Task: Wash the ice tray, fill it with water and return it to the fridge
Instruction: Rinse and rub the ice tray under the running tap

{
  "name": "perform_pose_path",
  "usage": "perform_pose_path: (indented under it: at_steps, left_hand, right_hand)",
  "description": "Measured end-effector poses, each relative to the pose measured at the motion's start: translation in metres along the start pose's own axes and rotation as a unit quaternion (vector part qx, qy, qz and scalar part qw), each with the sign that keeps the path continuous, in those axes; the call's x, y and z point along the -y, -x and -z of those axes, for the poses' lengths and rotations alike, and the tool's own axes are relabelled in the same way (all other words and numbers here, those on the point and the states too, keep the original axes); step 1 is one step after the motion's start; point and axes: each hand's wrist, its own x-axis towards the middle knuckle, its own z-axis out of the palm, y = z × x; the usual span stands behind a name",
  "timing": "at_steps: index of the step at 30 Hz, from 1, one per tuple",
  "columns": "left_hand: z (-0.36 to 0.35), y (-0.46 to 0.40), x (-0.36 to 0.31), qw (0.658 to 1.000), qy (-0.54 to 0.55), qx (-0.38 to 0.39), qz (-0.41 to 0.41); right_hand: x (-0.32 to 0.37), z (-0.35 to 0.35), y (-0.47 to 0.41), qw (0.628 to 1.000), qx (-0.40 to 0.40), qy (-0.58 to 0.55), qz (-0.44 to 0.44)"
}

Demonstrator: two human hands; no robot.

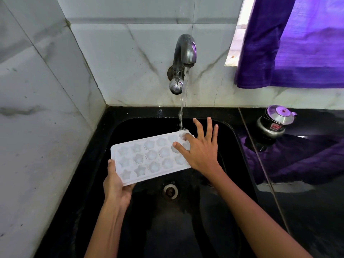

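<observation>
Black sink (232,142) under marble tiles (130,53); tap (183,58) running; purple curtain (297,43).

White ice tray (149,157); black sink (230,138); purple curtain (297,43).

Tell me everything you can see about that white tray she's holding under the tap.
The ice tray is white, slightly translucent plastic, a rectangle with three rows of star and flower shaped moulds facing up. It is held over the black sink, tilted, far right corner highest. The left hand grips its near left corner; the right hand lies spread on its right end. Water from the tap strikes that far right corner.
</observation>
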Motion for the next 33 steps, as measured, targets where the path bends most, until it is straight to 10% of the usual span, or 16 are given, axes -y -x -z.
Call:
perform_pose_path:
  at_steps: [27, 33]
  left_hand:
    - [-0.008, 0.0, -0.008, 1.0, -0.003, 0.001, -0.021]
    - [-0.011, 0.007, -0.007, 0.998, 0.013, -0.033, -0.043]
  right_hand:
    - [-0.001, 0.016, -0.013, 0.996, 0.086, 0.017, 0.002]
    - [0.0, 0.009, -0.004, 0.993, -0.069, -0.089, -0.046]
